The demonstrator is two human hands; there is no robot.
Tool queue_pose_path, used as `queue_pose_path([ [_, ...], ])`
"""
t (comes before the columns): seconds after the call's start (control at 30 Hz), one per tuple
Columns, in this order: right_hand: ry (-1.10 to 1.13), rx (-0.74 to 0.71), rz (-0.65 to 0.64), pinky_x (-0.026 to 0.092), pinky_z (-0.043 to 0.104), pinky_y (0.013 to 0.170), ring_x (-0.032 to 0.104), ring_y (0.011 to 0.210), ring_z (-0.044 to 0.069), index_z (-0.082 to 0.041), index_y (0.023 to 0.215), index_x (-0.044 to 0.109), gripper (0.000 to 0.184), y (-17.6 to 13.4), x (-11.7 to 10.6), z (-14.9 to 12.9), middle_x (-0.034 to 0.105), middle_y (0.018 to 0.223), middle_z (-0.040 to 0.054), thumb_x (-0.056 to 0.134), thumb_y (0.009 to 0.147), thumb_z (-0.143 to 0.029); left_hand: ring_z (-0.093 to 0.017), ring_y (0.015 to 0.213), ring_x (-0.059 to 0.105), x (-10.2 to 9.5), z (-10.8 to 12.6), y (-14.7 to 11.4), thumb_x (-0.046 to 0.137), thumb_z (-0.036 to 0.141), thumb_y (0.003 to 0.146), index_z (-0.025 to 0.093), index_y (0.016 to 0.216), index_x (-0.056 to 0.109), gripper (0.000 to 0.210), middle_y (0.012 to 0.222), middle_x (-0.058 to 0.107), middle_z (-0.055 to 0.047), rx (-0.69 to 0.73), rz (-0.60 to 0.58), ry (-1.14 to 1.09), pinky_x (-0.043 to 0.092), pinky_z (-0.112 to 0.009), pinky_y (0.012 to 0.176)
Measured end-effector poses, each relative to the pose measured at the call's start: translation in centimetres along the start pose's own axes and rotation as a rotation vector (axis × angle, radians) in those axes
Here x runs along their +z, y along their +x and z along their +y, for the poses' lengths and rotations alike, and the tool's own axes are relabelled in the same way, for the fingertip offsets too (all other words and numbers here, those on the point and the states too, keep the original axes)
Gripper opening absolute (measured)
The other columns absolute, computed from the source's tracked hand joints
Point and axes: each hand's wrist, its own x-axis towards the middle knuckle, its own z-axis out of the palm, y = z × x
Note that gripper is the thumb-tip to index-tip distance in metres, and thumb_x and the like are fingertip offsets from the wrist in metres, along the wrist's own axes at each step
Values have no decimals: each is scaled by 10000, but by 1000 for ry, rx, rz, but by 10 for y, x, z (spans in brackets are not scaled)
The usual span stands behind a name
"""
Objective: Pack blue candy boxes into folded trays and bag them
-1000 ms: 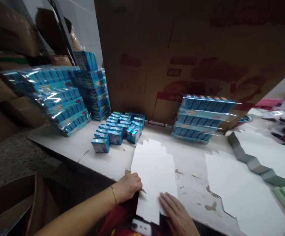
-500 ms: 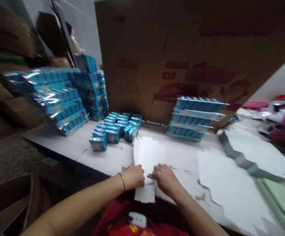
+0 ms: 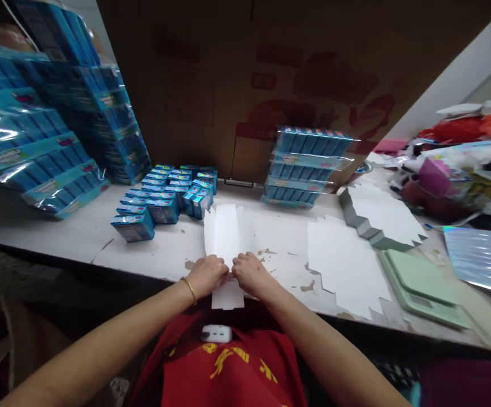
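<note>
Close to the table's front edge lies a white cardboard box blank [image 3: 226, 232], its long side panels bent upward and its near flap sticking out over the edge. My left hand [image 3: 208, 274], with a gold bangle at the wrist, grips the blank's near left side with curled fingers. On the near right side my right hand [image 3: 251, 272] pinches the card, close beside the left. The fingertips partly cover the card between them. Beyond and to the left, several small blue boxes [image 3: 163, 206] stand in rows.
Wrapped blue box trays [image 3: 298, 169] are stacked at the back, with taller stacks [image 3: 96, 113] at left. Flat white blanks [image 3: 347, 265], a thicker pile of blanks [image 3: 385, 212] and a green scale [image 3: 423, 288] lie right. A large brown carton [image 3: 211, 73] stands behind.
The view has tilted down and turned right. My hands have come closer together on the blank, and its right side panel now stands folded up more.
</note>
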Motion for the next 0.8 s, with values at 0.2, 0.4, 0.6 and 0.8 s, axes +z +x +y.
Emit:
queue_pose_path([
  [0.2, 3, -27, 4, 371, 337, 767, 513, 820, 189, -141, 762, 622, 195, -8, -5, 0, 597, 776, 75, 432, 804, -133, -183, 733, 535, 0, 5, 4, 423, 227, 811, 173, 734, 611, 210, 744, 621, -57, -28, 41, 10, 380, -268, 611],
  [0.4, 88, 12, 279, 114, 537, 1012, 94, 1274, 335, -165, 1324, 271, 872, -56, 13, -19, 291, 1369, 105, 657, 602, -467, -184, 745, 567, 0, 3, 6, 419, 184, 790, 193, 764, 618, 201, 747, 636, -48, -28, 40, -11, 411, -275, 638],
  [0.6, 80, -45, 456, 185, 540, 1009, 130, 1280, 308, -135, 1298, 316, 640, -48, 27, -6, 324, 1350, 111, 537, 705, -232, -185, 703, 580, -1, -1, 11, 415, 235, 794, 188, 687, 624, 240, 713, 646, -61, 9, 16, -12, 406, -270, 620],
  [0.8, 321, -21, 650, 405, 387, 910, 489, 984, 211, -155, 829, 561, 145, -26, 31, 2, 560, 795, 58, 451, 745, -109, -131, 591, 537, -23, -10, 21, 456, 198, 738, 183, 587, 624, 226, 624, 638, -20, 53, -103, -186, 348, -213, 552],
])
